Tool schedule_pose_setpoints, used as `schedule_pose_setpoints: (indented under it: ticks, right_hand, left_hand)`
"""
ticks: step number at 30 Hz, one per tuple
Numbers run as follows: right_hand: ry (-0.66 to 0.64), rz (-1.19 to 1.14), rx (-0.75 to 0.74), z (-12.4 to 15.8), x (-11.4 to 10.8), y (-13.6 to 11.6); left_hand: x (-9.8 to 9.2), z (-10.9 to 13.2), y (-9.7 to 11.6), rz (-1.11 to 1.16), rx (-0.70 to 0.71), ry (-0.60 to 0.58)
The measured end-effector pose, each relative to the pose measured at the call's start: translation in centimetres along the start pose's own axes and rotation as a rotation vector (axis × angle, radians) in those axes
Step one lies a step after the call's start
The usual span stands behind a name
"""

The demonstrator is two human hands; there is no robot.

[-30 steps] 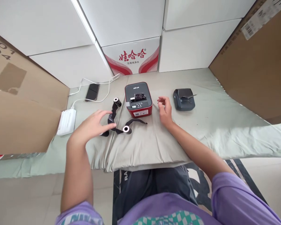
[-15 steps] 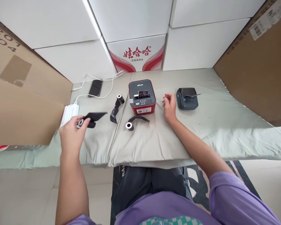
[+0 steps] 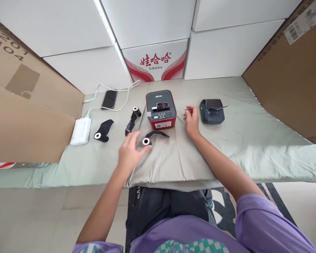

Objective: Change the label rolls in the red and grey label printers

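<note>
Left hand [image 3: 130,151]: forearm comes in from 7 o'clock and reaches over the front edge of the pale-green-cloth-covered desk [image 3: 239,140]. Palm down, fingers spread and slack, nothing gripped. Fingertips are just beside the black ribbon roll with a white core [image 3: 146,141], thumb closest. Can't tell if there's contact. That roll lies flat on the desk at 7 o'clock from the red-and-grey label printer [image 3: 161,109], with its loose black tail curling off toward 2 o'clock.

Right hand [image 3: 191,120]: forearm in from 5 o'clock, wrist down on the cloth, fingers loosely curled, empty. It's at 3 o'clock of the label printer, between that and the small dark grey printer [image 3: 212,111], touching neither.

Also on the desk:
- second black roll with a twisted strip [image 3: 136,112], just beside the label printer at 9 o'clock
- third black roll [image 3: 98,135], farther out at 8 o'clock, near the white power bank [image 3: 80,130]
- black phone [image 3: 109,99] at 10 o'clock

Surroundings: brown cardboard box [image 3: 28,116] at the left, another brown cardboard panel [image 3: 287,77] at the right, white carton with red print [image 3: 158,61] at 12 o'clock.
</note>
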State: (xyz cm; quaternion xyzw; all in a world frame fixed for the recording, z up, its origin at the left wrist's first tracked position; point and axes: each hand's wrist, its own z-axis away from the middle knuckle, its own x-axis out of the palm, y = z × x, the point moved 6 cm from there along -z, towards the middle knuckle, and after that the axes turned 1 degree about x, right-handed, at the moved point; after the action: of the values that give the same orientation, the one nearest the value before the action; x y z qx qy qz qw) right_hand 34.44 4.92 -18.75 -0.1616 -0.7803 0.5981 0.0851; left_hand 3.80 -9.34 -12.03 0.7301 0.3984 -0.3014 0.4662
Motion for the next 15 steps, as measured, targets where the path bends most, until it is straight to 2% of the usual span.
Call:
schedule_pose_setpoints:
  ticks: [2,4,8,9,10,12,15]
  right_hand:
    - [-0.005,0.002,0.005,0.0,0.0,0.0]
    - [-0.004,0.000,0.009,0.0,-0.1,0.1]
    - [-0.001,0.005,0.007,0.0,0.0,0.1]
    - [-0.002,0.008,0.003,0.0,0.0,0.2]
    - [-0.003,0.009,0.000,0.0,0.0,0.2]
    - [-0.003,0.005,-0.003,-0.1,0.1,0.2]
    - [-0.005,0.005,-0.002,-0.1,0.1,0.2]
  left_hand:
    - [1.9,0.2,2.0,0.043,0.041,-0.068]
    - [1.2,-0.1,1.4,0.116,-0.018,0.040]
    - [-4.9,-0.7,-4.6,0.169,-0.286,0.536]
    - [-6.1,-0.9,-6.1,0.119,-0.345,0.586]
    - [-6.8,-1.2,-7.4,0.043,-0.400,0.576]
    - [-7.1,-1.7,-9.3,-0.143,-0.486,0.471]
    - [-5.8,-1.6,-10.4,-0.331,-0.539,0.326]
